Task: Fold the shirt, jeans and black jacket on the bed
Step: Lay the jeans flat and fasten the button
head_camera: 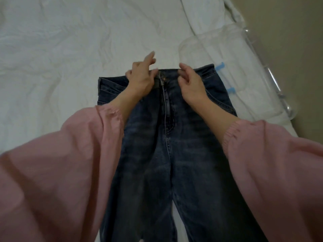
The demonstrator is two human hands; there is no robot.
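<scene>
Dark blue jeans (pixel 174 145) lie flat, front side up, on the white bed (pixel 52 58), waistband far from me and legs running toward me. My left hand (pixel 141 79) pinches the waistband just left of the fly, with the index finger raised. My right hand (pixel 190 84) sits just right of the button, fingers curled at the waistband edge. Pink sleeves cover both forearms. No shirt or black jacket is in view.
A clear plastic storage box (pixel 244 70) with blue clips lies on the bed right of the jeans, near the bed's right edge. A white pillow (pixel 206 13) lies at the far right. Beige floor shows beyond the right edge.
</scene>
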